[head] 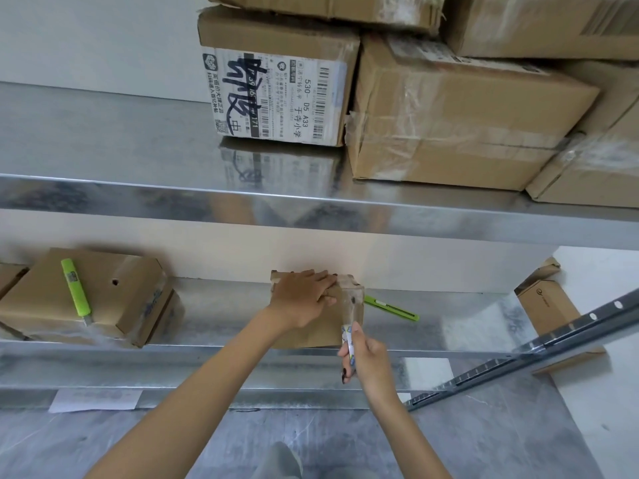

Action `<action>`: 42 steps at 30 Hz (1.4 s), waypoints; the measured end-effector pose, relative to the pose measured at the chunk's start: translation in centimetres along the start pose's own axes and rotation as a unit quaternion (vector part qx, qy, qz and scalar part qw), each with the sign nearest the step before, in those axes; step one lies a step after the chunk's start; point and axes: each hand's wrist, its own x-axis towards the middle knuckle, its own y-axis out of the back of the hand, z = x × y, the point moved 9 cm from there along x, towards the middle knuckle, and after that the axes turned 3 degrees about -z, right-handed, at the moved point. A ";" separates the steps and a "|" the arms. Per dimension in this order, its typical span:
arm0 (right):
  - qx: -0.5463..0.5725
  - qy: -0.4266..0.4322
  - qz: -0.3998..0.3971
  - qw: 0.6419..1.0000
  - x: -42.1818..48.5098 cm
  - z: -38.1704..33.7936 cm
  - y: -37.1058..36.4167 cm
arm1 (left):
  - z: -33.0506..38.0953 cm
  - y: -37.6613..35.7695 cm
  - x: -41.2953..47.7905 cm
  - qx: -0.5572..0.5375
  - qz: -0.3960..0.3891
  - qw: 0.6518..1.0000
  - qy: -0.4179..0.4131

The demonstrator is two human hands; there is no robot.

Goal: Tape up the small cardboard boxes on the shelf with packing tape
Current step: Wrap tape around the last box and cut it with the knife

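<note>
Two hands (301, 299) (366, 357), two knives (76, 288) (392, 308), one tape roll (348, 336)

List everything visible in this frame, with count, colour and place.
small box: 1, brown, middle of lower shelf
tape roll: 1, white with print, its strip runs up onto the small box
left box: 1, brown, left on lower shelf
cutters: 2, green, one on the left box, one on the shelf right of the small box
stacked boxes: at least five, brown, upper shelf
side box: 1, brown, far right
shelves: 2, silver
paper: 1, white, bottom left
rail: 1, grey, slanting, right
left hand: flat on the small box
right hand: grips the tape roll
</note>
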 end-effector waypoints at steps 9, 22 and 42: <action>0.026 -0.004 -0.031 0.999 -1.4 1.0 0.8 | 0.9 -1.5 -2.7 0.092 0.188 0.978 -0.028; 0.004 -0.033 -0.073 0.997 -2.2 1.7 0.0 | 3.2 -1.5 -10.1 -0.342 0.251 0.905 -0.027; -0.079 -0.007 -0.118 0.990 -1.5 0.3 1.9 | 6.2 -8.8 -8.0 -0.764 0.101 0.592 0.234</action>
